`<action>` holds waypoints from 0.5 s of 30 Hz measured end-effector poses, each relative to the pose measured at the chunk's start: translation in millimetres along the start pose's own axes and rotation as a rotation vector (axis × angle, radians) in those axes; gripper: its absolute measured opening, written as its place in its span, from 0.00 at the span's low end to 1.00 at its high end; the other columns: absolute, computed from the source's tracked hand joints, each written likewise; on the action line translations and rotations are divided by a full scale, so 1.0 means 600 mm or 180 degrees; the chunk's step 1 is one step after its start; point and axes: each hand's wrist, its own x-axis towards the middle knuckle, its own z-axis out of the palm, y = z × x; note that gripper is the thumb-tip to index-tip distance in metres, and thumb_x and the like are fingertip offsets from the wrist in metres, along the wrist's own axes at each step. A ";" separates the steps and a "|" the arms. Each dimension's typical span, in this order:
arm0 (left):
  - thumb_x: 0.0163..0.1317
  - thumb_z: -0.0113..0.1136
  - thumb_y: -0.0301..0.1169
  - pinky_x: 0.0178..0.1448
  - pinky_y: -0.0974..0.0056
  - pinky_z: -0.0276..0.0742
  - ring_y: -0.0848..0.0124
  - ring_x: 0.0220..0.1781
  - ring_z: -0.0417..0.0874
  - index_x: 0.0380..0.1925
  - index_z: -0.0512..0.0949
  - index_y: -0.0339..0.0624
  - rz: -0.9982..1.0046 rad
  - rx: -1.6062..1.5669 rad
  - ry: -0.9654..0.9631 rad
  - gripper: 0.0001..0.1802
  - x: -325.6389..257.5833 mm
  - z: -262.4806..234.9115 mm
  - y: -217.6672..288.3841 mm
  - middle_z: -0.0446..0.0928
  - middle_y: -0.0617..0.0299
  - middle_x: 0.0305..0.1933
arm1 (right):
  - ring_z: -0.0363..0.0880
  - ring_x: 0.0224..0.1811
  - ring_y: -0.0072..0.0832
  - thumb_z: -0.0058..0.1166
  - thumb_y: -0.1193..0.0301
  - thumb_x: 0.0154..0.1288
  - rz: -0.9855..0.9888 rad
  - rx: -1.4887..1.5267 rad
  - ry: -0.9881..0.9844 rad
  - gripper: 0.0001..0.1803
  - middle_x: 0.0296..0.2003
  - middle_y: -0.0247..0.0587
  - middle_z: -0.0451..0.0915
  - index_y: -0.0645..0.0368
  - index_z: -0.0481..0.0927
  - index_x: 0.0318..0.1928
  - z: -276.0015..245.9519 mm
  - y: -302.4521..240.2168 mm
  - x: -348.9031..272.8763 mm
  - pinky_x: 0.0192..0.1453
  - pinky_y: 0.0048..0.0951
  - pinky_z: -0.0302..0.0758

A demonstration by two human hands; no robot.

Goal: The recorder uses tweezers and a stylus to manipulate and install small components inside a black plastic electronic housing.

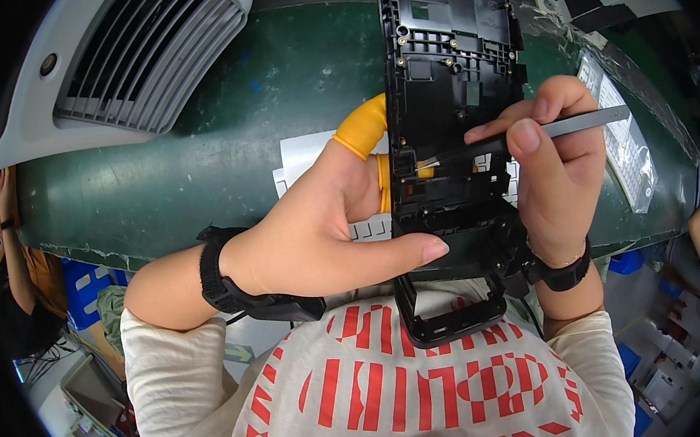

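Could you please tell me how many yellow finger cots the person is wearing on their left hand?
2 show: one finger cot on the raised finger beside the black frame, another on the finger just below it. More may be hidden behind the frame.

Bright, even light falls from above, leaving the hands well lit and casting only soft shadows onto the green table. A mild sheen shows on the table's worn surface. The centre is sharp; toward the rim the fisheye bends straight edges strongly, detail softens, and a black vignette closes the corners.
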 end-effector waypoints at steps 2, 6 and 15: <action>0.42 0.53 0.14 0.57 0.61 0.57 0.66 0.57 0.60 0.58 0.36 0.44 -0.0004 -0.0027 -0.0003 0.47 0.000 0.001 0.000 0.54 0.53 0.56 | 0.74 0.26 0.28 0.48 0.72 0.53 0.0012 -0.0003 -0.0003 0.11 0.22 0.40 0.71 0.58 0.60 0.32 0.001 0.000 0.000 0.36 0.27 0.71; 0.42 0.53 0.14 0.57 0.61 0.57 0.66 0.57 0.60 0.57 0.37 0.43 -0.0026 -0.0006 0.0058 0.46 0.001 0.001 0.000 0.55 0.53 0.56 | 0.73 0.26 0.27 0.47 0.73 0.53 0.0025 0.0002 0.0016 0.10 0.21 0.39 0.71 0.58 0.60 0.33 0.001 0.000 0.001 0.37 0.28 0.71; 0.42 0.53 0.14 0.57 0.61 0.57 0.66 0.57 0.60 0.58 0.38 0.43 -0.0015 -0.0024 0.0098 0.46 0.002 0.002 0.001 0.55 0.54 0.56 | 0.73 0.26 0.28 0.47 0.73 0.53 0.0000 0.0019 -0.0033 0.10 0.21 0.40 0.71 0.58 0.60 0.32 -0.002 0.005 0.003 0.37 0.29 0.70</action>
